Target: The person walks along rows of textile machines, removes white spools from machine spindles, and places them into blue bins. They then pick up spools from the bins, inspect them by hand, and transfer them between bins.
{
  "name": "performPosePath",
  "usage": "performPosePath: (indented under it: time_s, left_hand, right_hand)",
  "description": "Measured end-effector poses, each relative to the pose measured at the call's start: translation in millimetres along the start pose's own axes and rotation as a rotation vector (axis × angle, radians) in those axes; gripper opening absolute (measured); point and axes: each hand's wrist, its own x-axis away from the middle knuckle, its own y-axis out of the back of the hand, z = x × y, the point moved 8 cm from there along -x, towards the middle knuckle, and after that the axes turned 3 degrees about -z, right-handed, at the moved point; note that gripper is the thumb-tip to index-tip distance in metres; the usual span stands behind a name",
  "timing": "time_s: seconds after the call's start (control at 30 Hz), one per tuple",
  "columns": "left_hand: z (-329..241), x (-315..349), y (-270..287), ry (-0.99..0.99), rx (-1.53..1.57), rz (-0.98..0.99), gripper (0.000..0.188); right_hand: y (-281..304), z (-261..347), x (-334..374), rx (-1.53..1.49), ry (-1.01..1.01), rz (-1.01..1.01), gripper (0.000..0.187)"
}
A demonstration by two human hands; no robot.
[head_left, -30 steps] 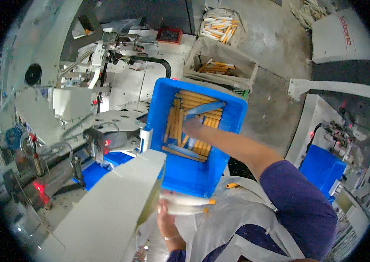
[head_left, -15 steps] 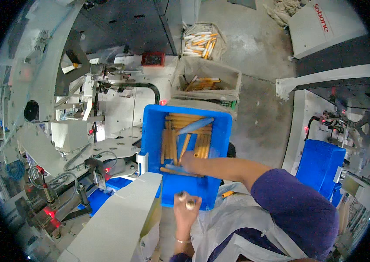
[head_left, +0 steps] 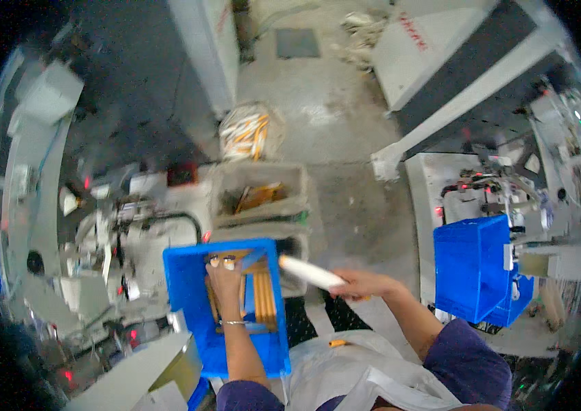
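Note:
My right hand (head_left: pixel 355 284) is closed around the lower end of a white yarn bobbin (head_left: pixel 312 272) with an orange tip. It holds the bobbin tilted, outside the right rim of a blue bin (head_left: pixel 278 305). My left hand (head_left: pixel 225 282) is over the inside of that bin, fingers wrapped round two tubes (head_left: pixel 229 262) that show only their round pale ends; their lengths are hidden. Orange-brown tubes (head_left: pixel 263 298) lie in the bin beside and below this hand, with a blue piece among them.
Beyond the bin stands a cloth-lined crate (head_left: pixel 290 185) with some orange tubes. Farther off, a sack (head_left: pixel 273 130) holds white and orange bobbins. Machines flank both sides; another blue bin (head_left: pixel 468 267) is at the right. A short orange tube (head_left: pixel 337 343) lies on my apron.
The view has shifted, so the bin appears farther left. My right hand has come out of the bin and now holds a white bobbin. My left hand has moved over the bin, still gripping the tubes.

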Motion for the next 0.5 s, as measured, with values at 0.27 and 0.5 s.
performPosePath:
  time_s: [0.27,0.5]
  left_hand:
    - [81,-35,-219,-0.051,-0.443,0.367,0.04]
    - [101,-25,-234,-0.052,-0.484,0.473,0.039]
  right_hand:
    - [48,-108,130,-0.299,0.027,-0.368,0.053]
    - [43,-132,140,-0.337,-0.027,-0.449,0.046]
